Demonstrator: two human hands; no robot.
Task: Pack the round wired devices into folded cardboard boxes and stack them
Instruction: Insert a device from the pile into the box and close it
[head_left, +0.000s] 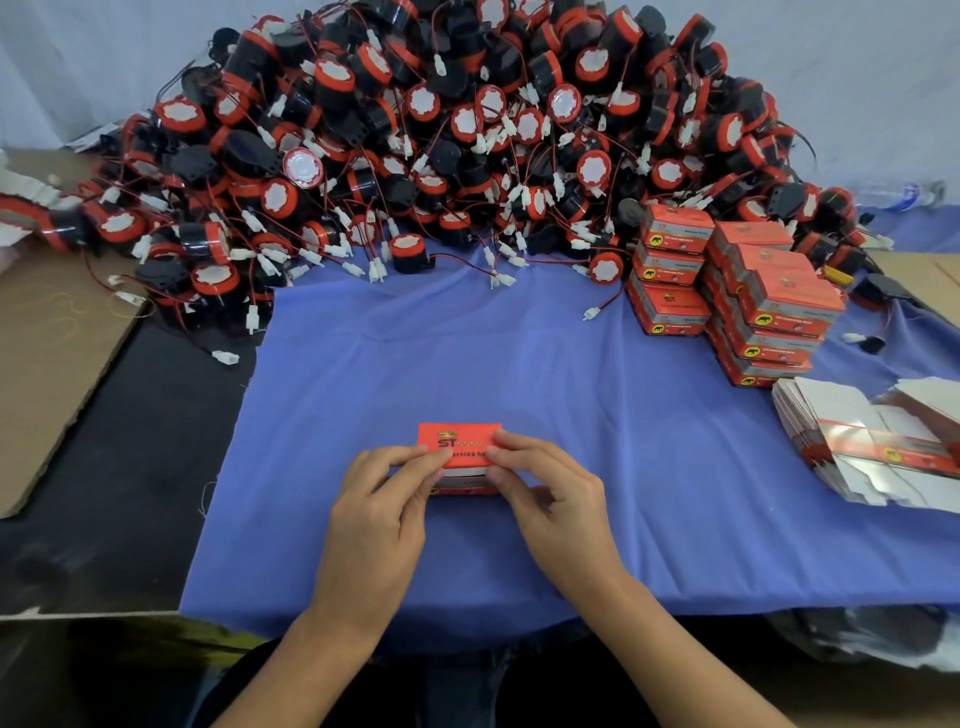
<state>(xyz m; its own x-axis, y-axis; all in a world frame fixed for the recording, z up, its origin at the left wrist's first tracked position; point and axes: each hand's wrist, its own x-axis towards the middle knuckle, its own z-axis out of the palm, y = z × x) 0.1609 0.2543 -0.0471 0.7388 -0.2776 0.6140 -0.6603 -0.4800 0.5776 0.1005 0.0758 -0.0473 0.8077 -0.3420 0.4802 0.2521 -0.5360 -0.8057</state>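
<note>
- A heap of round wired devices (467, 130) lines the blue cloth's (467, 353) far edge.
- Several packed boxes (737, 291) stand stacked at the cloth's right.
- Near its front, left hand (379, 514) and right hand (550, 499) pinch one orange box (457, 441), fingers curled; an untucked flap could spring open when stacked.

A blue cloth (519, 364) covers the middle of the tabletop, with the black surface (130, 467) bare along its left side. A brown cardboard sheet (47, 374) lies at the left edge, thin elastic bands (78, 312) on it. A clear plastic bottle (893, 196) lies on its side near the far right corner.
</note>
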